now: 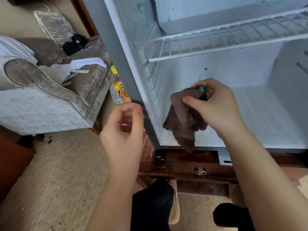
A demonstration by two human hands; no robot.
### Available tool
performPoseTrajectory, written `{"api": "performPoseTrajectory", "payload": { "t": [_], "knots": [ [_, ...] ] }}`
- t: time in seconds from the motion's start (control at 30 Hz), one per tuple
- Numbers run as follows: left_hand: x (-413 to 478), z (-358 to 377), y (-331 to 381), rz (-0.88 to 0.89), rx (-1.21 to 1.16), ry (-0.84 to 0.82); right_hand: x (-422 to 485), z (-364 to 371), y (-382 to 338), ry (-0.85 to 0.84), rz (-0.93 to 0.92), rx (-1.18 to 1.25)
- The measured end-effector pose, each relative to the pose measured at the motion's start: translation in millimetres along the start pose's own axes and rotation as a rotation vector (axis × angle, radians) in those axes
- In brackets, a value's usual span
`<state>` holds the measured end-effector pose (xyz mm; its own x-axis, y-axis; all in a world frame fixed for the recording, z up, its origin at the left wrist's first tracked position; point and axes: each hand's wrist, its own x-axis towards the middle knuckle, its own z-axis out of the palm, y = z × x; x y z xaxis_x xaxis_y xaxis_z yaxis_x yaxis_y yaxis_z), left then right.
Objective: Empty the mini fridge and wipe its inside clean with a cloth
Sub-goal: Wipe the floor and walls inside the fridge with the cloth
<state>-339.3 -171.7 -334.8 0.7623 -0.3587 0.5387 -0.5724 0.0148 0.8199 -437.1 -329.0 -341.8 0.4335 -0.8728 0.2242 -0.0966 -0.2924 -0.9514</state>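
The mini fridge (250,114) stands open in front of me, its white inside bare, with green flecks on the left wall and back. A white wire shelf (225,39) crosses its upper part. My right hand (215,105) holds a crumpled brown cloth (183,119) just inside the fridge, above the floor near the left front corner; the cloth hangs down over the front lip. My left hand (124,129) hovers outside, by the grey left edge of the fridge, fingers loosely curled and holding nothing.
The fridge sits on a dark wooden cabinet (191,167) with a ring pull. Left of it, a bottle with a yellow cap and orange label (119,87) stands by a grey velvet armchair (41,97) strewn with clothes. Beige carpet covers the floor.
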Motion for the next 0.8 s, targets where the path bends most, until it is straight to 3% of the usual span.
{"api": "performPoseTrajectory", "payload": {
  "t": [0.1, 0.27, 0.37, 0.63, 0.8],
  "knots": [
    [5.9, 3.4, -5.9, 0.031, 0.087, 0.048, 21.8, 28.4, -1.8, 0.157, 0.061, 0.235],
    [16.7, 14.0, -15.9, 0.020, 0.105, 0.010, 49.5, 77.3, -11.3, 0.382, -0.062, 0.446],
    [20.2, 15.4, -20.7, 0.024, 0.081, -0.014, 58.7, 95.5, -6.9, 0.363, -0.153, 0.455],
    [20.9, 13.5, -26.4, -0.016, -0.003, -0.017, 76.2, 100.6, -4.4, 0.111, -0.148, 0.365],
    [20.0, 15.5, -28.4, -0.038, -0.024, -0.008, 63.1, 95.1, -13.3, 0.152, -0.152, 0.421]
  ]
}}
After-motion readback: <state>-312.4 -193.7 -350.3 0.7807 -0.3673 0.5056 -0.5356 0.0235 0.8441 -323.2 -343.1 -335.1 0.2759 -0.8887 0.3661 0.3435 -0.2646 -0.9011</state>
